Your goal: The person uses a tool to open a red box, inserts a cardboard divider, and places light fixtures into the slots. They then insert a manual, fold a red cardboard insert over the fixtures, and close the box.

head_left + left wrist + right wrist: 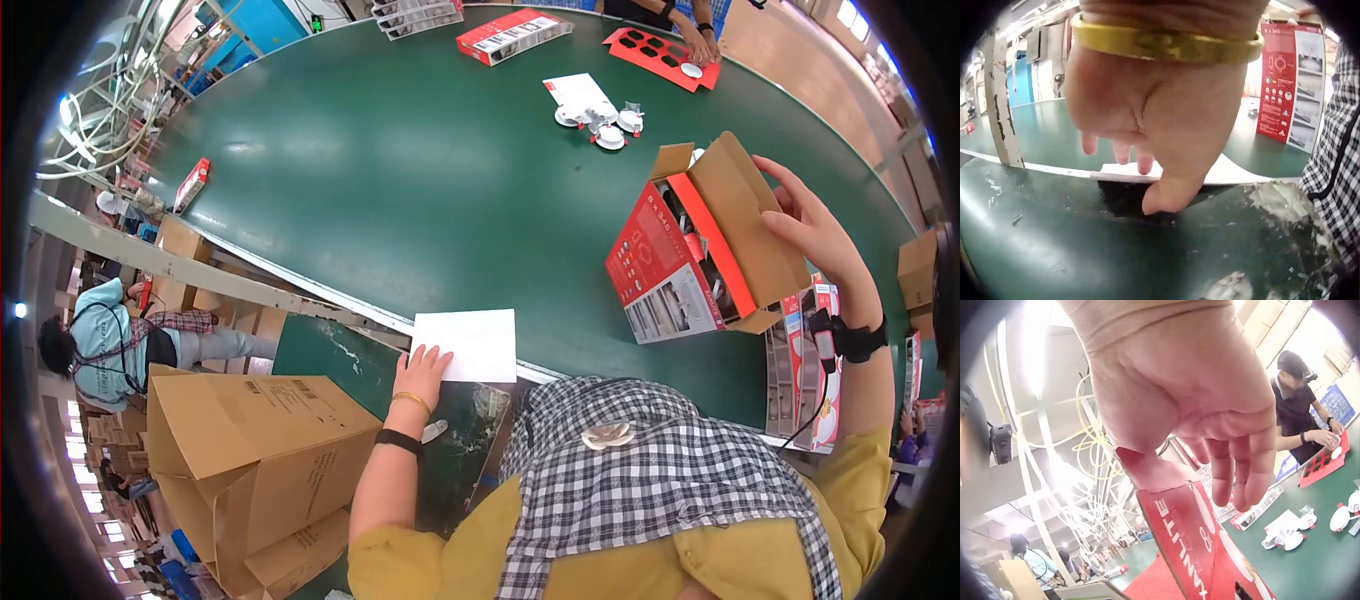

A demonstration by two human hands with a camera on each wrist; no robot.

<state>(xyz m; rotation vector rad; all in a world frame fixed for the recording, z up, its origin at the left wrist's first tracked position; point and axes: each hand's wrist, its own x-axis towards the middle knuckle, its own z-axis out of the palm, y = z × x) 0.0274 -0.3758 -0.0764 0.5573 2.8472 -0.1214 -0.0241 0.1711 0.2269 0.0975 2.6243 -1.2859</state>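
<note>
On the near edge of the green table lies a white sheet (485, 345). My left hand (422, 372) rests on its left side. The fingers reach over the paper and the thumb hangs at its near edge, as the left wrist view shows. My right hand (825, 235) is at the raised brown flap (750, 215) of a red-and-white printed carton (655, 265), thumb on one side and fingers on the other. The carton's top gapes, showing a red-orange inner edge and some packed contents. White lettering runs down the flap's red face (1175, 544) in the right wrist view.
A large brown carton (300, 430) stands at my left. Several white round fittings (605, 130) lie with a white card farther back. Another person's hands (697, 40) work at a red insert (650, 58). A second printed box (820, 370) is at my right.
</note>
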